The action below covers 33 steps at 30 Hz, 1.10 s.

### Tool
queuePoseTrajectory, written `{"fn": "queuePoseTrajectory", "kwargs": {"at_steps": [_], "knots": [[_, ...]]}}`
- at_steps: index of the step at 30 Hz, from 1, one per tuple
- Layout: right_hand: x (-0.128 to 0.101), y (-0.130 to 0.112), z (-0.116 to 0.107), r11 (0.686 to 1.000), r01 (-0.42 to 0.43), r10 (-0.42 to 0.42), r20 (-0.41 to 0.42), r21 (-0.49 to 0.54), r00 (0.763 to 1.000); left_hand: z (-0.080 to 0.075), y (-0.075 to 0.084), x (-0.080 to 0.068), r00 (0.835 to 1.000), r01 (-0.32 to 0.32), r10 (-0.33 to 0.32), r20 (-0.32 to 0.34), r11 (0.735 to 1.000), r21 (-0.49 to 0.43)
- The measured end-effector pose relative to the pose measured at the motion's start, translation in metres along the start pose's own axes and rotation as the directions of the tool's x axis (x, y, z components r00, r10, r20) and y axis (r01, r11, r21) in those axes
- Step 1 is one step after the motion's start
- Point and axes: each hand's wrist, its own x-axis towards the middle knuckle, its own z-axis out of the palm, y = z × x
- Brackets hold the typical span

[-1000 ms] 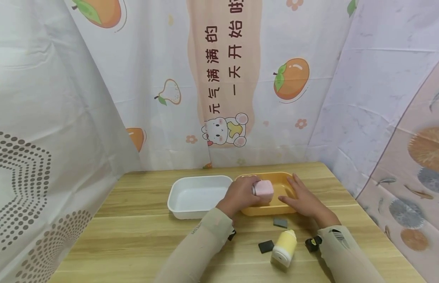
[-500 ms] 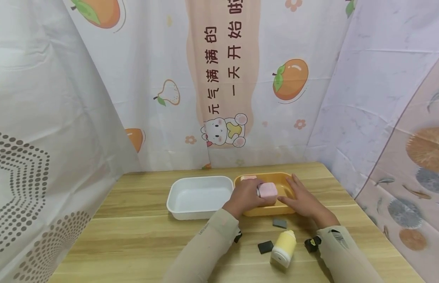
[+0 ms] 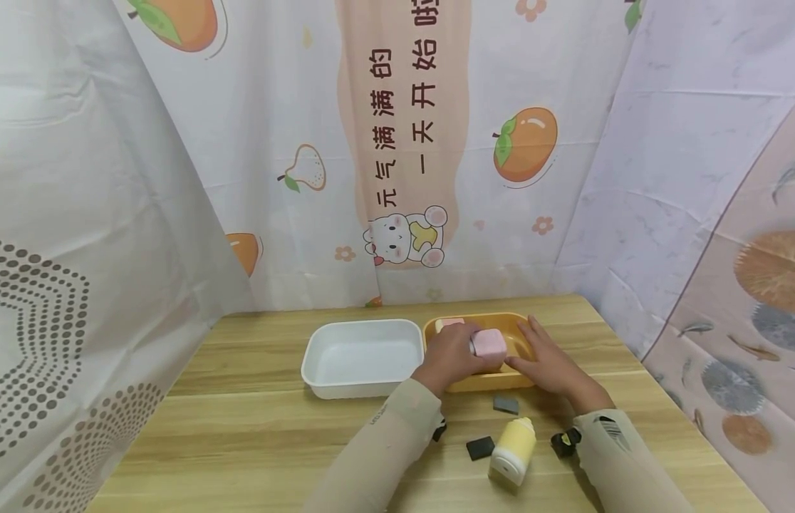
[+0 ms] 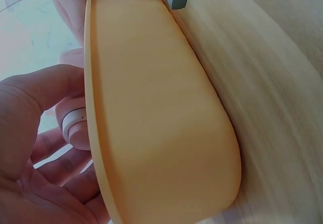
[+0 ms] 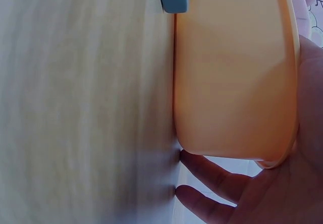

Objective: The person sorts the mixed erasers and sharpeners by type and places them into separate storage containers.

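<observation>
We record bright, even, diffuse light in the head view; shadows under the trays are faint and soft; no glare; the curtains bow slightly at the frame edges. Both wrist views are close and soft; the wooden table [image 5: 86, 108] is smeared and out of focus there.

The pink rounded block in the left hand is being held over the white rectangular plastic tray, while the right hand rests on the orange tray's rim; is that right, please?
Not quite: the head view shows the left hand holding the pink rounded block over the orange rectangular plastic tray, not the white one. The right hand does rest on that tray's rim.
</observation>
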Motion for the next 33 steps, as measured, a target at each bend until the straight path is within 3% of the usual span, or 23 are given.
{"fn": "queuePoseTrajectory", "kwargs": {"at_steps": [12,33], "knots": [[0.002,-0.001,0.000,1.000,0.016,-0.016,0.002,0.009,1.000,0.012,0.001,0.011,1.000,0.015,-0.013,-0.027,0.998,0.065],[0.001,-0.001,0.000,1.000,0.011,-0.011,-0.009,0.001,1.000,0.027,0.010,0.023,0.998,0.057,-0.055,-0.036,0.995,0.079]]}}
